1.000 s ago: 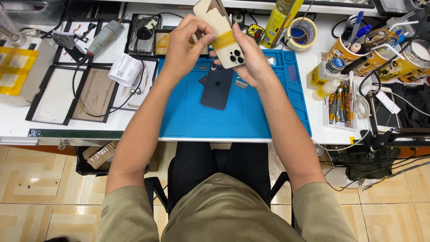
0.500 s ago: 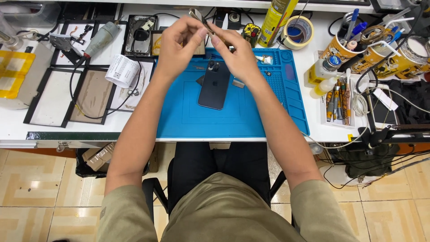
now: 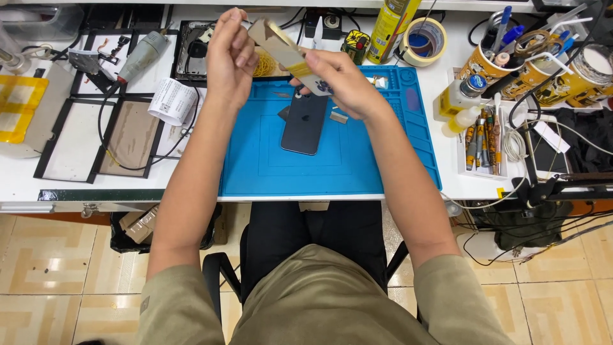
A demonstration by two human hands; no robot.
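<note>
Flat beige panel point(image 3: 288, 56), phone-sized, with a yellow band across it, is held up in the air above the far edge of the blue work mat point(image 3: 255, 172), tilted, one long edge toward the camera. Right hand point(image 3: 341, 83) grips its lower end, fingers wrapped around it, thumb on top. Left hand point(image 3: 231, 59) is closed at the panel's upper end, fingertips pinched at the corner; whether it pinches the panel itself or something small on it, can't tell.

Directly below the hands: dark phone point(image 3: 304, 122) lying flat on the mat, near its middle, not touched by either hand. Small metal bits point(image 3: 338, 115) sit on the mat just right of the phone.

Left of the mat: roll of printed paper point(image 3: 171, 101), black-framed trays point(image 3: 128, 137), a grey rotary tool point(image 3: 142, 56) with its black cable looping across the bench. Yellow tray point(image 3: 18, 108) at the far left edge.

Behind the mat: yellow spray can point(image 3: 393, 29), roll of tape point(image 3: 425, 39). Right of the mat: white bottle with a yellow cap point(image 3: 461, 96), a rack of hand tools point(image 3: 482, 137), cups holding pens and tools point(image 3: 504, 54), tangled cables point(image 3: 530, 191) at the bench edge.

Person is seated on a black chair point(image 3: 300, 236), tiled floor underneath.
</note>
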